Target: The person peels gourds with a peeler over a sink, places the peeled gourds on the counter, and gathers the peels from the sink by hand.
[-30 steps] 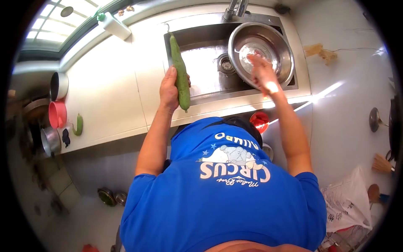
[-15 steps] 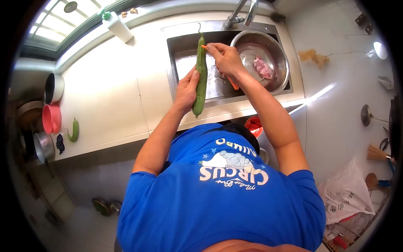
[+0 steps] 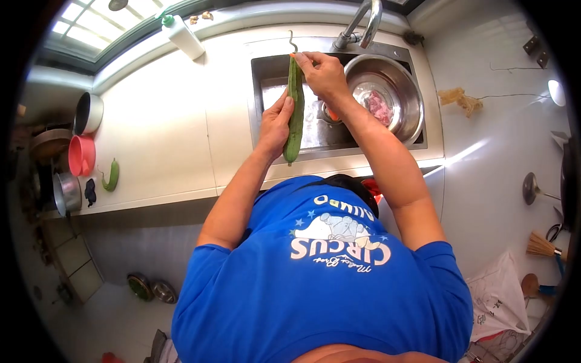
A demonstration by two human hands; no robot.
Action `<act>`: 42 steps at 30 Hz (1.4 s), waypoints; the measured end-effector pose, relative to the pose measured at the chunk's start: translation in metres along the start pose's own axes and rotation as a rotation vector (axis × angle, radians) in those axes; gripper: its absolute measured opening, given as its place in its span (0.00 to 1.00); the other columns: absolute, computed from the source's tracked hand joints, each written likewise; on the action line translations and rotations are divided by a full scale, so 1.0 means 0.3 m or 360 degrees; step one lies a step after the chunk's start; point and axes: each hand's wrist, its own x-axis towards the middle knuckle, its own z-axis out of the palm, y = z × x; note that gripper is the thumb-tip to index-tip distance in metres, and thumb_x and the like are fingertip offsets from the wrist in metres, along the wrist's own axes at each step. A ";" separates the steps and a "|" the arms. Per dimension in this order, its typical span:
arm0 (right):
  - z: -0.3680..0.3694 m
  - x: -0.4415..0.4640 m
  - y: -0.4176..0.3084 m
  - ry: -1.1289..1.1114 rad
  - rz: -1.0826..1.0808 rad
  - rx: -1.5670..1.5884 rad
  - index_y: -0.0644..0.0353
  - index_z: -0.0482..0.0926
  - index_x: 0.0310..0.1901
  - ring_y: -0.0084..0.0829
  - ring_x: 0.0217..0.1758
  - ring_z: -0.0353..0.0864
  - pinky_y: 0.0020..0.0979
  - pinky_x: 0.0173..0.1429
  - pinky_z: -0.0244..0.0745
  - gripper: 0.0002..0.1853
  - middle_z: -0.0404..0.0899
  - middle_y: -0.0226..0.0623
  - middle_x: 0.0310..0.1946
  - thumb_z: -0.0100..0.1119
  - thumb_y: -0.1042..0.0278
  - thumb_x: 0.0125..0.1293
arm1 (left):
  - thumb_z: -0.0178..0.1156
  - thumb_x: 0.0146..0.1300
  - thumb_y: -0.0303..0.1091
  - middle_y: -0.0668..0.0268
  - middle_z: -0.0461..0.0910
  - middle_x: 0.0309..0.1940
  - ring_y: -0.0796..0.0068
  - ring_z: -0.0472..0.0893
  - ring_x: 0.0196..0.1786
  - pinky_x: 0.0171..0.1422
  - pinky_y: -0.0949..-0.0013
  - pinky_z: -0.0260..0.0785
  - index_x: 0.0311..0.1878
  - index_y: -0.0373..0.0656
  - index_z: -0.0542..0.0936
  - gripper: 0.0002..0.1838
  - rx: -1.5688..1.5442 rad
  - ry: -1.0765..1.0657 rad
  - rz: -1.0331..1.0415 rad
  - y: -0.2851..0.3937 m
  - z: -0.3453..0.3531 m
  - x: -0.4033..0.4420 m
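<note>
Over the sink (image 3: 260, 69), a long green luffa (image 3: 295, 121) is held upright, its thin curled stem at the top. My left hand (image 3: 276, 126) wraps round its middle from the left. An orange peeler (image 3: 333, 114) is in my right hand (image 3: 325, 77), closed round it. The orange tip touches or lies very near the luffa's upper end; most of the tool is hidden by the fingers. Beside my right hand, a metal bowl (image 3: 413, 115) stands in the sink, with pink raw meat (image 3: 378, 107) in it.
Behind the sink rises a faucet (image 3: 363, 24). A white bottle (image 3: 183, 37) stands by the window. On the left counter lie a smaller green gourd (image 3: 111, 175) and a dark object (image 3: 90, 192), near a red container (image 3: 80, 155) and pots. Utensils hang on the right wall.
My right hand and the peeler have moved up along the luffa to its stem end. My left hand still grips the luffa. The whole view has shifted slightly.
</note>
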 end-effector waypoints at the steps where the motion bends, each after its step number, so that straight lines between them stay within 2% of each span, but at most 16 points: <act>1: -0.007 0.008 0.003 0.0013 0.0006 -0.0021 0.66 0.88 0.52 0.43 0.45 0.91 0.37 0.53 0.83 0.26 0.90 0.53 0.41 0.66 0.46 0.70 | 0.53 0.84 0.41 0.72 0.84 0.53 0.87 0.79 0.45 0.51 0.77 0.75 0.78 0.45 0.72 0.25 -0.0047 -0.0002 -0.0007 0.001 0.009 0.010; 5: -0.029 0.017 0.024 0.0070 -0.0024 -0.0013 0.66 0.89 0.51 0.45 0.45 0.92 0.38 0.52 0.83 0.26 0.90 0.53 0.39 0.66 0.46 0.70 | 0.52 0.84 0.42 0.72 0.85 0.49 0.87 0.80 0.40 0.42 0.79 0.74 0.75 0.43 0.75 0.23 -0.0233 0.0056 -0.0010 0.004 0.074 0.047; 9: -0.073 0.001 -0.043 0.0062 -0.0038 -0.0077 0.63 0.90 0.50 0.42 0.41 0.92 0.38 0.48 0.83 0.23 0.90 0.51 0.35 0.66 0.48 0.71 | 0.51 0.84 0.42 0.71 0.85 0.50 0.86 0.81 0.42 0.44 0.79 0.75 0.74 0.42 0.75 0.23 -0.0218 -0.0056 0.0008 0.021 0.086 0.071; 11: -0.086 0.002 -0.031 0.0042 0.0005 -0.0042 0.62 0.90 0.49 0.42 0.41 0.92 0.37 0.48 0.83 0.22 0.90 0.50 0.35 0.66 0.49 0.71 | 0.51 0.84 0.42 0.71 0.85 0.50 0.86 0.82 0.42 0.44 0.79 0.75 0.74 0.41 0.75 0.23 -0.0179 -0.0099 0.0022 0.013 0.084 0.093; 14: -0.070 -0.028 -0.035 -0.0050 0.0013 -0.0004 0.62 0.90 0.49 0.41 0.42 0.92 0.36 0.49 0.83 0.21 0.90 0.50 0.36 0.65 0.49 0.71 | 0.50 0.84 0.39 0.70 0.85 0.54 0.86 0.80 0.46 0.49 0.78 0.75 0.77 0.40 0.72 0.24 -0.0166 0.0004 0.0061 0.023 0.087 0.119; 16: -0.055 -0.070 -0.045 -0.0077 0.0035 -0.0010 0.63 0.90 0.49 0.41 0.42 0.92 0.36 0.49 0.84 0.21 0.90 0.50 0.37 0.65 0.50 0.71 | 0.50 0.84 0.40 0.69 0.85 0.54 0.86 0.80 0.45 0.48 0.78 0.75 0.76 0.39 0.73 0.24 -0.0244 -0.0082 0.0094 0.027 0.039 0.160; 20: -0.008 -0.104 -0.035 -0.0088 0.0065 -0.0026 0.66 0.89 0.51 0.44 0.44 0.92 0.37 0.51 0.84 0.23 0.90 0.53 0.39 0.66 0.51 0.71 | 0.50 0.84 0.43 0.65 0.85 0.50 0.80 0.83 0.45 0.48 0.74 0.78 0.70 0.39 0.77 0.22 -0.0238 -0.0004 0.0149 0.050 0.004 0.195; 24: 0.003 -0.138 -0.030 -0.0235 0.0134 -0.0032 0.69 0.87 0.52 0.47 0.45 0.92 0.38 0.52 0.84 0.25 0.89 0.56 0.39 0.66 0.51 0.70 | 0.50 0.84 0.44 0.65 0.84 0.49 0.77 0.83 0.45 0.50 0.70 0.80 0.69 0.38 0.76 0.22 -0.0257 0.0159 0.0117 0.040 -0.037 0.251; 25: 0.023 -0.168 -0.015 -0.0229 0.0129 -0.0202 0.69 0.87 0.53 0.48 0.45 0.92 0.38 0.51 0.83 0.26 0.89 0.59 0.40 0.66 0.50 0.70 | 0.49 0.84 0.44 0.65 0.84 0.46 0.74 0.83 0.43 0.48 0.69 0.79 0.67 0.38 0.77 0.22 -0.0408 0.0017 0.0167 0.059 -0.053 0.272; 28: 0.034 -0.243 -0.054 -0.0273 0.0290 -0.0165 0.69 0.86 0.56 0.49 0.41 0.91 0.40 0.48 0.82 0.28 0.88 0.57 0.36 0.65 0.47 0.71 | 0.48 0.84 0.43 0.65 0.82 0.41 0.73 0.82 0.39 0.44 0.66 0.79 0.59 0.37 0.79 0.19 -0.0318 0.0227 0.0245 0.094 -0.078 0.328; 34: 0.030 -0.308 -0.043 -0.0429 0.0374 -0.0237 0.68 0.84 0.58 0.49 0.41 0.90 0.40 0.48 0.82 0.30 0.87 0.57 0.35 0.65 0.45 0.72 | 0.47 0.84 0.47 0.59 0.81 0.40 0.69 0.81 0.37 0.45 0.62 0.79 0.54 0.36 0.77 0.21 -0.0598 0.0381 0.0228 0.070 -0.098 0.402; 38: 0.045 -0.370 0.041 -0.0432 0.0419 -0.0163 0.66 0.84 0.60 0.42 0.40 0.90 0.39 0.48 0.81 0.30 0.89 0.55 0.38 0.66 0.45 0.72 | 0.44 0.85 0.50 0.57 0.80 0.38 0.66 0.80 0.36 0.45 0.60 0.78 0.51 0.35 0.76 0.24 -0.0720 0.0323 0.0176 0.079 -0.165 0.442; 39: 0.038 -0.358 0.053 -0.0455 0.0410 -0.0155 0.63 0.85 0.60 0.30 0.29 0.84 0.35 0.39 0.79 0.28 0.87 0.47 0.29 0.66 0.46 0.72 | 0.43 0.85 0.51 0.57 0.79 0.38 0.66 0.79 0.36 0.45 0.60 0.78 0.51 0.35 0.76 0.25 -0.0672 0.0310 0.0167 0.096 -0.169 0.433; 42: 0.004 -0.287 0.066 -0.0481 0.0489 -0.0077 0.61 0.86 0.60 0.21 0.21 0.73 0.31 0.29 0.70 0.25 0.80 0.36 0.19 0.66 0.48 0.73 | 0.42 0.85 0.51 0.58 0.79 0.38 0.67 0.79 0.36 0.45 0.61 0.77 0.50 0.36 0.76 0.25 -0.0500 0.0188 0.0109 0.109 -0.191 0.390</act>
